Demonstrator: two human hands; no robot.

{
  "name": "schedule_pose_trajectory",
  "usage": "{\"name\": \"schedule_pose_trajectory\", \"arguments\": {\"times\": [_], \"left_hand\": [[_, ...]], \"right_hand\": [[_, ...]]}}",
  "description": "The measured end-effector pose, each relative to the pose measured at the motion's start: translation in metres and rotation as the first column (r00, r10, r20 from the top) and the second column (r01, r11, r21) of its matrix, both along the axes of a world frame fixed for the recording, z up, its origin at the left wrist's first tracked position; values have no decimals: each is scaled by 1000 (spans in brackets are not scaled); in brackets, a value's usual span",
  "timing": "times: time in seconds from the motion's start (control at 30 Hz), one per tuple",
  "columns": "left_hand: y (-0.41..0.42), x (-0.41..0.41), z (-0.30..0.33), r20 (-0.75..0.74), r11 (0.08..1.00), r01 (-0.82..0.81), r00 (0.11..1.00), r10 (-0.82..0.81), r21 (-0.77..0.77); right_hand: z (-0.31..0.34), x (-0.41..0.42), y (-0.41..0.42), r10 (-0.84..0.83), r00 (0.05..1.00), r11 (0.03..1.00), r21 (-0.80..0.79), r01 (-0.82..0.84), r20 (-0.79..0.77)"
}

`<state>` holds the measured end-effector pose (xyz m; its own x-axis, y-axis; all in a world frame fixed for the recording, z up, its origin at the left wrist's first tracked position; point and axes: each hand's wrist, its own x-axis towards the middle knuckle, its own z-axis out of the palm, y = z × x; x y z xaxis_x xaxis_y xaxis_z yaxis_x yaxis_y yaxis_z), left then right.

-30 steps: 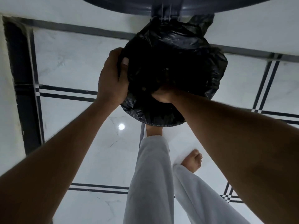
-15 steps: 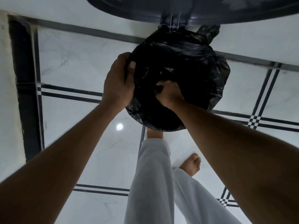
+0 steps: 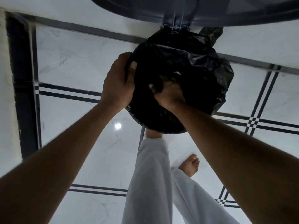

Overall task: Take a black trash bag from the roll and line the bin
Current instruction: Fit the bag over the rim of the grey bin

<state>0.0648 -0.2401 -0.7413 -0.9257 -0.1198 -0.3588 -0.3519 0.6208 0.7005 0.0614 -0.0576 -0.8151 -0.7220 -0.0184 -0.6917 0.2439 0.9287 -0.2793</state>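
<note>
A round bin stands on the floor below me, its rim wrapped in a crinkled black trash bag (image 3: 208, 65). The bin's grey lid (image 3: 202, 12) is swung up at the top of the view, hinged at the bin's far side. My left hand (image 3: 119, 83) grips the bag over the bin's left rim, thumb inside. My right hand (image 3: 168, 94) reaches into the mouth of the bag and clutches the plastic there. The bin's own walls are hidden under the bag.
White marble floor tiles (image 3: 77, 65) with black line borders lie all around. A dark strip (image 3: 21, 88) runs along the left beside a pale wall. My legs in white trousers (image 3: 150, 183) and bare feet (image 3: 191, 164) stand right below the bin.
My right hand has come up from deep inside the bag to its mouth. The view has shifted so that the bin sits slightly lower and to the right. My left hand keeps its hold.
</note>
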Motion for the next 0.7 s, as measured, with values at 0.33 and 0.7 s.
{"name": "schedule_pose_trajectory", "arguments": {"times": [0.33,0.7], "left_hand": [[0,-4,10,97,1000,4,995,-5,10],[-3,-33,30,404,838,-445,862,305,315]], "right_hand": [[65,38,6,-190,976,957,-240,160,-106],[101,-18,7,-69,955,981,-153,117,287]]}}
